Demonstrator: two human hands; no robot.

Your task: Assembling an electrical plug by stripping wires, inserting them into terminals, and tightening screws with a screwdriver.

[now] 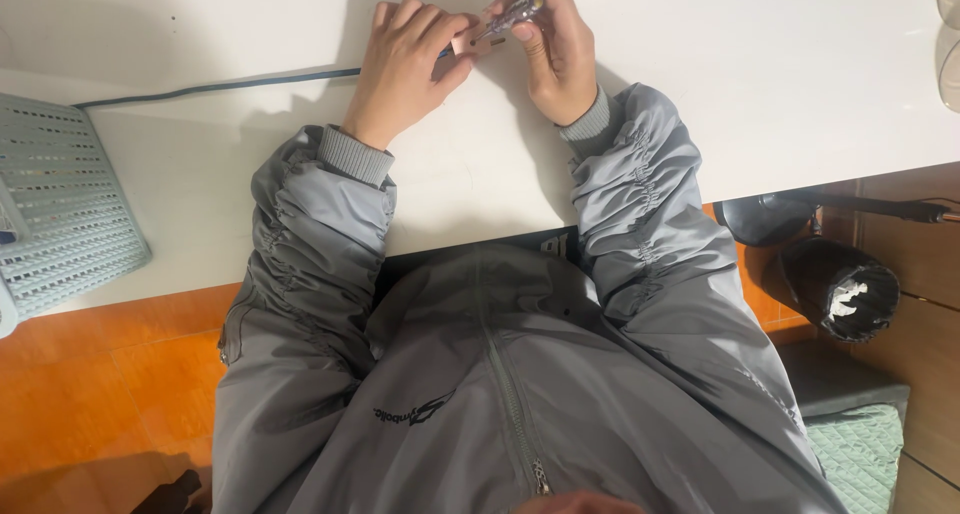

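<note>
Matt white table [760, 84], clear glossy plastic screwdriver handle [517, 12], perforated plastic basket [60, 214]

Both hands on table [780, 84]; cable [220, 86] runs left of left hand [405, 69]; basket [60, 209] at table's left edge.

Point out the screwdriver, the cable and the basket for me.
screwdriver [515, 12], head view, on its clear handle.
cable [220, 86], head view, mid-run on the table.
basket [70, 209], head view, on its mesh side.

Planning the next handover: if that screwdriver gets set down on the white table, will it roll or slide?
The screwdriver looks slim and round with a clear handle, so it would probably roll on the smooth table. It seems light, pinched in the right hand. Its narrow tip may skid off the small part.
</note>
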